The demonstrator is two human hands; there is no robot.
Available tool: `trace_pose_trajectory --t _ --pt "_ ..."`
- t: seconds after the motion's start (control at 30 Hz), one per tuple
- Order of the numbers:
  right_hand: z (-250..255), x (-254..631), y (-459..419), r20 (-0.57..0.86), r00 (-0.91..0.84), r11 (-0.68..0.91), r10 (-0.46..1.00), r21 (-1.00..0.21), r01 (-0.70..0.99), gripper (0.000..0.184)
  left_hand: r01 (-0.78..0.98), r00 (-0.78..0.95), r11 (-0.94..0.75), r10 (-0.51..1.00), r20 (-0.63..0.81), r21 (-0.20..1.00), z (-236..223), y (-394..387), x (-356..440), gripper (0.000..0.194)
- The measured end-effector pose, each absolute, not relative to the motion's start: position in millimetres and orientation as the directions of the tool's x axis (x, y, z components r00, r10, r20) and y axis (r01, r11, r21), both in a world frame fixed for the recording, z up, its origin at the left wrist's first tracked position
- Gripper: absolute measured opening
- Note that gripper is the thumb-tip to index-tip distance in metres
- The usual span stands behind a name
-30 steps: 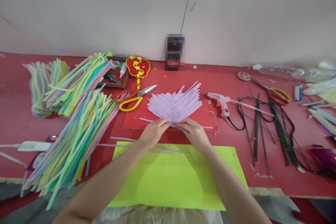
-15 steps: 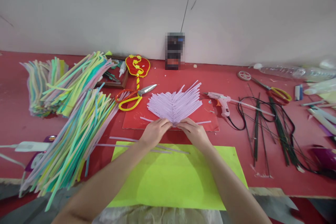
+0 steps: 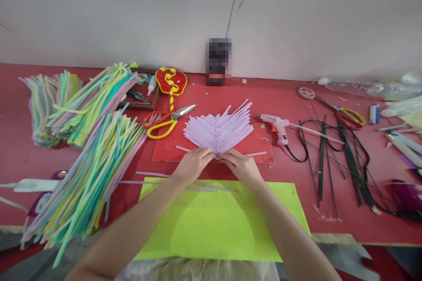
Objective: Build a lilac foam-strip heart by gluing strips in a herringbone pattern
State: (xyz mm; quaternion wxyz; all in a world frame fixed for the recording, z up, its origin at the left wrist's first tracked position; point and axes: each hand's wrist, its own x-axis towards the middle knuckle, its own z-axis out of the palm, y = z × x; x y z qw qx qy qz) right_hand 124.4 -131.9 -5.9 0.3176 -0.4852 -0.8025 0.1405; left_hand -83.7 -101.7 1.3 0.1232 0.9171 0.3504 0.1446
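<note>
A leaf-shaped piece made of lilac pipe cleaners [image 3: 216, 131], angled into a V along a middle seam, lies on a red board [image 3: 165, 153]. At its near tip, my left hand [image 3: 195, 164] and my right hand [image 3: 242, 166] meet with fingers pinched together. Between them they grip one lilac pipe cleaner [image 3: 259, 153], whose ends stick out on both sides. My fingers hide its middle and the tip of the leaf shape. Several loose lilac pipe cleaners [image 3: 148, 174] lie by my left wrist, partly over a yellow-green sheet [image 3: 217, 224] under my forearms.
Bundles of pastel pipe cleaners [image 3: 89, 175] fill the left side. Scissors [image 3: 161, 125] and a red fan-shaped ornament [image 3: 171, 81] lie beyond my left hand. A pink glue gun [image 3: 278, 127], dark green wires [image 3: 321, 162] and more scissors [image 3: 351, 117] are rightward. A blurred-out phone-like object [image 3: 218, 61] leans on the wall.
The whole view has shifted slightly. Both hands stay pinched at the tip of the leaf shape, with hardly any movement.
</note>
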Motion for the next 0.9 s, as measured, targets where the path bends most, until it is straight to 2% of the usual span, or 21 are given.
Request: trace_pose_trajectory --t 0.23,0.43,0.9 --pt "-9 124 -132 0.392 -0.315 0.493 0.865 -0.543 0.68 0.023 0.649 0.728 -0.705 0.685 0.035 0.287 11 -104 -85 0.028" --pt "-10 124 -132 0.377 -0.326 0.49 0.867 -0.527 0.694 0.023 0.652 0.741 -0.709 0.671 -0.027 0.268 13 -104 -84 0.03" --pt "-10 126 -131 0.343 -0.357 0.495 0.869 -0.574 0.652 0.028 0.609 0.761 -0.755 0.643 0.088 0.244 15 -102 -84 0.026"
